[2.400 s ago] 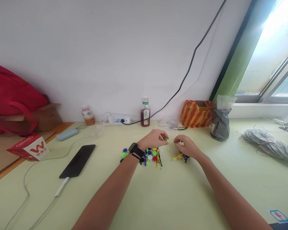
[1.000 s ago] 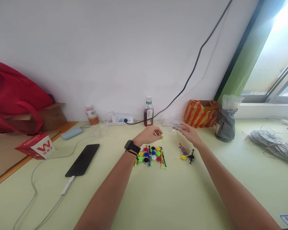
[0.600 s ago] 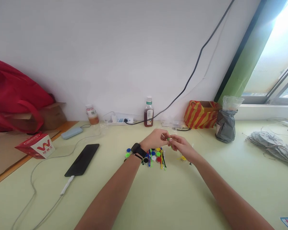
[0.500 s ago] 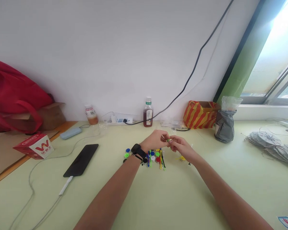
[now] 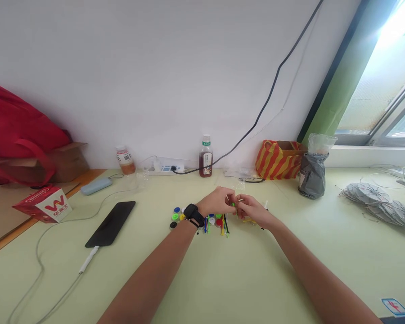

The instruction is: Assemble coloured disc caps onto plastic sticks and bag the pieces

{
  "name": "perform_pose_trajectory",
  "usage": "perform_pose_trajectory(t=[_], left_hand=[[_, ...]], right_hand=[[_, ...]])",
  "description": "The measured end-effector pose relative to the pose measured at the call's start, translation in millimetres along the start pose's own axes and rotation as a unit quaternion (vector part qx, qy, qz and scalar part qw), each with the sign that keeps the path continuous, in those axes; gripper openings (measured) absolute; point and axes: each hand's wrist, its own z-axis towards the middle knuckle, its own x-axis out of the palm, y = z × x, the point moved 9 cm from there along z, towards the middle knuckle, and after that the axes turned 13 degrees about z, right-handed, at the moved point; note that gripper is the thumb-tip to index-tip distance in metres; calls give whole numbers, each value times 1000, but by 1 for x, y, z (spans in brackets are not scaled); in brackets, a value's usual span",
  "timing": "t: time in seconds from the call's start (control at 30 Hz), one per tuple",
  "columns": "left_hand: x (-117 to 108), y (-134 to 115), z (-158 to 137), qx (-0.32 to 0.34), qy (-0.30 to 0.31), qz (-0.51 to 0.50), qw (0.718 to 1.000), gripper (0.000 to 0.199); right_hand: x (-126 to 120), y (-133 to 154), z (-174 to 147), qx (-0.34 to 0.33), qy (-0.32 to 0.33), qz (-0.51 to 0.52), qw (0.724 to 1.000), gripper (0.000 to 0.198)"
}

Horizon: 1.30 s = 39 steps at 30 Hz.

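My left hand [image 5: 218, 201], with a black watch on its wrist, and my right hand [image 5: 254, 212] meet above the table. Both have their fingertips closed on a small green plastic piece [image 5: 233, 204]; its full shape is hidden by the fingers. Below and beside the left wrist lie several small round plastic discs, among them a green one [image 5: 175, 217], a blue one [image 5: 177, 210] and a black one [image 5: 173, 225]. Thin coloured plastic sticks [image 5: 223, 227] lie under the left hand. A yellow piece [image 5: 249, 221] shows partly beneath the right hand.
A black phone [image 5: 110, 224] on a charging cable and a red-and-white box [image 5: 44, 204] are at left. Along the wall stand a dark bottle [image 5: 206, 157], a power strip [image 5: 165, 167], a striped bag [image 5: 278, 159] and a grey bag [image 5: 312, 175]. Grey discs [image 5: 371, 198] are stacked at right.
Both hands have come slightly lower and nearer to me, still holding the green piece together. The whole view has shifted a little.
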Motion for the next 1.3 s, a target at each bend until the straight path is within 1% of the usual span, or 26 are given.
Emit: perform_pose_trajectory(t=[0.17, 0.33, 0.53, 0.6, 0.7, 0.83, 0.9, 1.0, 1.07, 1.13, 1.23, 1.3], left_hand=[[0, 0, 1, -1, 0, 25, 1000, 9], [1, 3, 3, 10, -15, 6, 1000, 10], [6, 7, 4, 7, -19, 4, 1000, 9], [7, 6, 4, 7, -19, 6, 1000, 10], [8, 6, 4, 3, -21, 18, 1000, 10], [12, 8, 3, -5, -11, 47, 999, 11], [15, 9, 2, -4, -2, 59, 998, 11], [17, 10, 1, -2, 5, 73, 997, 10], [19, 13, 1, -6, 16, 86, 996, 16], [20, 16, 0, -15, 33, 110, 993, 21], [20, 21, 0, -24, 47, 138, 989, 22], [21, 22, 0, -25, 49, 145, 988, 22]], right_hand=[[-2, -4, 1, 6, -4, 8, 1000, 10], [-6, -1, 2, -14, -13, 15, 1000, 9], [-6, 10, -1, -46, 7, -39, 998, 10], [-5, 11, -1, -47, 12, -53, 997, 10], [-11, 10, -1, -50, -18, -109, 993, 10], [-24, 16, 1, -80, -85, -217, 969, 24], [-31, 21, 2, -98, -103, -261, 955, 22], [-48, 31, 0, -119, -129, -282, 943, 20], [-64, 37, -4, -122, -157, -299, 933, 23], [-78, 37, -7, -100, -165, -348, 917, 24], [-89, 29, -8, -49, -146, -433, 888, 21], [-92, 23, -8, -30, -134, -454, 880, 17]])
